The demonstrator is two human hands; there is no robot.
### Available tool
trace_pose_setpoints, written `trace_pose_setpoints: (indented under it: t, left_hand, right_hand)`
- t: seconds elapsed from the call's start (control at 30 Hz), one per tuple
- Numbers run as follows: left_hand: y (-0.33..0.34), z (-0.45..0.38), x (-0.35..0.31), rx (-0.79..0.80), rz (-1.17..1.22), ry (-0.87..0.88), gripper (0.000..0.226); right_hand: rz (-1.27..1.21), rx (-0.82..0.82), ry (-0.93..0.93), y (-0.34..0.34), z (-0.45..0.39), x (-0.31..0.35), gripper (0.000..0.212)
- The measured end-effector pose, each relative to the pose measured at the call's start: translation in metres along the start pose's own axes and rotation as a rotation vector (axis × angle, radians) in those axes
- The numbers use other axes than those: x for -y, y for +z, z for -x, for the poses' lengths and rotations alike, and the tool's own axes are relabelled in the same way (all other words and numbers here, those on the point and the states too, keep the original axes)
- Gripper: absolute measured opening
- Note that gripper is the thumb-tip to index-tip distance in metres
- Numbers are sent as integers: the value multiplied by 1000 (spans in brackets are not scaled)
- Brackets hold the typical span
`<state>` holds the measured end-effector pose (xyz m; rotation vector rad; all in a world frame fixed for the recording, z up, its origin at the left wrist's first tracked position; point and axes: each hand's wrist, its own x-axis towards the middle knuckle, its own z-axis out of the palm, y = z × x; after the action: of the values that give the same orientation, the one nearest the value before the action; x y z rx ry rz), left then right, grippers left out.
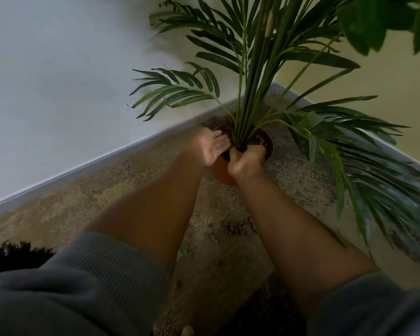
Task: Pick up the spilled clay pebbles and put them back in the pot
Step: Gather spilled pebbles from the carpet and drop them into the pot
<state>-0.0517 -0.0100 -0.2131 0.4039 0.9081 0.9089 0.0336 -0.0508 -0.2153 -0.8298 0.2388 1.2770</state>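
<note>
A terracotta pot point(224, 174) with a tall palm stands on the speckled floor near the wall corner. Brown clay pebbles point(260, 141) fill its top. My left hand point(212, 146) is flat and open, palm up, tilted against the pot's left rim. My right hand point(246, 158) hovers over the pot's near rim with its fingers curled down into the pebbles; what lies inside the fist is hidden. Spilled pebbles point(239, 227) lie scattered on the floor between my forearms, with a few more point(212, 238) a little nearer to me.
Long palm fronds point(349, 151) spread out over the floor to the right of the pot. A white baseboard point(107, 158) runs along the wall on the left. A dark fringed rug edge point(15, 253) shows at the lower left.
</note>
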Motion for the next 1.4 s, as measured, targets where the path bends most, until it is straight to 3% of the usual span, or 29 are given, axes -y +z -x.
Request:
trace_pose_setpoints:
  t: [0.13,0.27,0.33,0.4,0.57,0.7,0.83,1.03,1.23,1.4]
  left_hand:
    - [-30,4,2,-149,-90,69,42]
    - [-69,4,12,-276,-368,63,31]
    - [-96,5,16,-371,-593,76,22]
    - [-123,6,22,-413,-911,104,19]
    - [-158,19,38,-358,-1439,21,28]
    - [-170,26,44,-294,-1670,-30,53]
    - [-181,25,51,-84,-1878,-68,72]
    - [-190,23,64,1,-1964,-151,98]
    - [-199,25,63,3,-1987,-150,54]
    - [-193,27,65,5,-1996,-123,42]
  right_hand:
    - [178,53,75,-8,1,-24,43]
    - [456,15,140,-25,-4,-49,17]
    - [628,5,177,-36,-7,-67,22]
    - [901,44,137,-47,-8,-83,27]
    - [1933,199,-248,-80,-22,-99,31]
    - [2306,264,-247,-106,-41,-106,50]
    - [2386,234,-204,-118,-57,-112,55]
    - [2173,554,-292,-132,-56,-123,37]
    - [2184,796,-327,-135,-53,-122,27]
    - [2257,811,-345,-132,-49,-124,16]
